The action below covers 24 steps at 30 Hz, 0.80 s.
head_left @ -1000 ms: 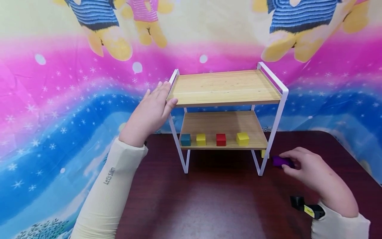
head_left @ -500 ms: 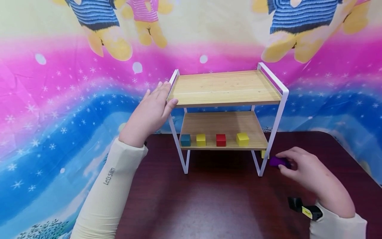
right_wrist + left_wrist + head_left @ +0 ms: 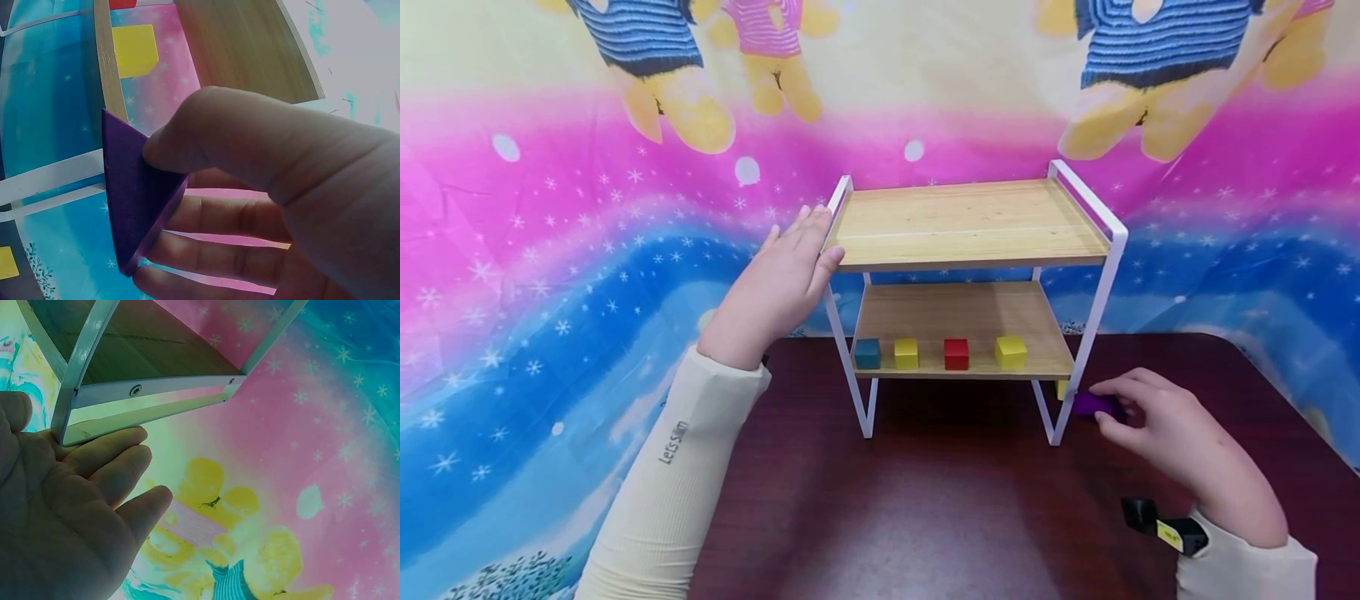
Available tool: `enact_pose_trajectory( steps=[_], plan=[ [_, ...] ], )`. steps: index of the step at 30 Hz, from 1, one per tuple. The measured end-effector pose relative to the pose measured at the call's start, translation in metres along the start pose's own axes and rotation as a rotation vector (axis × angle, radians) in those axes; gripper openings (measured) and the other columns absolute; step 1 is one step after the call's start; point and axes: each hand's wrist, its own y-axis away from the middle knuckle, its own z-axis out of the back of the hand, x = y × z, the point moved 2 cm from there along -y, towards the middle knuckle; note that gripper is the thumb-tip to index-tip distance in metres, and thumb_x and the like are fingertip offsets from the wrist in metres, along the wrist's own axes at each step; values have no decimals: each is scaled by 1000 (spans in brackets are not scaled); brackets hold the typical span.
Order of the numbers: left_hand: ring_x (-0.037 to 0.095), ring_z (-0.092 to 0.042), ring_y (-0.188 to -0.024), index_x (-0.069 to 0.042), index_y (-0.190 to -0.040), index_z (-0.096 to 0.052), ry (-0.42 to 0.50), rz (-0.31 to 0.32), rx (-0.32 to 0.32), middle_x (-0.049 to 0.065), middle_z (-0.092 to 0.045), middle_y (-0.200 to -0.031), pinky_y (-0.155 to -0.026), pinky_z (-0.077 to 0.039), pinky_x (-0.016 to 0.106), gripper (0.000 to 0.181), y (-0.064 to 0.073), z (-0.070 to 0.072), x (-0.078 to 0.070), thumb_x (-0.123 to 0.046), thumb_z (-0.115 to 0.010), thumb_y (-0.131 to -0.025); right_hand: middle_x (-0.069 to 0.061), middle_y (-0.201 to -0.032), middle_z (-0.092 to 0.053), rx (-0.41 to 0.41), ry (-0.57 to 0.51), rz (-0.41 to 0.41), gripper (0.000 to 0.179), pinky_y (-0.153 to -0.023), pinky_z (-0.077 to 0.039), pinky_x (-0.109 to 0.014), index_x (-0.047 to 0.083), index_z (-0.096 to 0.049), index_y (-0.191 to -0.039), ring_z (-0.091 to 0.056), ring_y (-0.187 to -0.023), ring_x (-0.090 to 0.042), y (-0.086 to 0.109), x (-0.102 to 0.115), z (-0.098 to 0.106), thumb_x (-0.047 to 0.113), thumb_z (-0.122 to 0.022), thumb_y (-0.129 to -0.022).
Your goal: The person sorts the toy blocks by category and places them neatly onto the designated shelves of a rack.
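My left hand (image 3: 771, 283) lies with straight fingers against the upper left side of a two-tier wooden shelf rack (image 3: 970, 221) with a white frame. In the left wrist view its fingers (image 3: 103, 453) touch the white side rail. Between thumb and fingers, my right hand (image 3: 1180, 433) pinches a purple triangular block (image 3: 134, 194). The head view has that block close to the rack's front right leg, partly covered by the hand. Along the lower shelf's front edge sit a blue cube (image 3: 867, 354), a yellow cube (image 3: 906, 354), a red cube (image 3: 957, 355) and another yellow cube (image 3: 1011, 353).
Behind the rack's right leg, a yellow block (image 3: 1061, 390) shows in part on the dark red-brown table (image 3: 940, 508). A printed cloth backdrop (image 3: 625, 208) hangs behind and to the sides. The right wrist carries a black strap (image 3: 1183, 533).
My right hand has shifted slightly left with the purple block, bringing it nearer the rack's right leg. The left hand keeps its place on the rack.
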Motion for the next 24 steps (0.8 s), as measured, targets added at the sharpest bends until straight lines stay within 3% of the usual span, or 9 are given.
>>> enact_pose_trajectory(
  steps=[24],
  plan=[
    [25, -10, -156, -8, -163, -18, 11, -10, -5, 10, -20, -168, -125, -7, 50, 66, 1, 0, 1, -44, -35, -110, -13, -96, -65, -207, 44, 166, 32, -55, -48, -27, 1, -76, -103, -54, -78, -22, -3, 9, -1, 2, -85, -72]
  ],
)
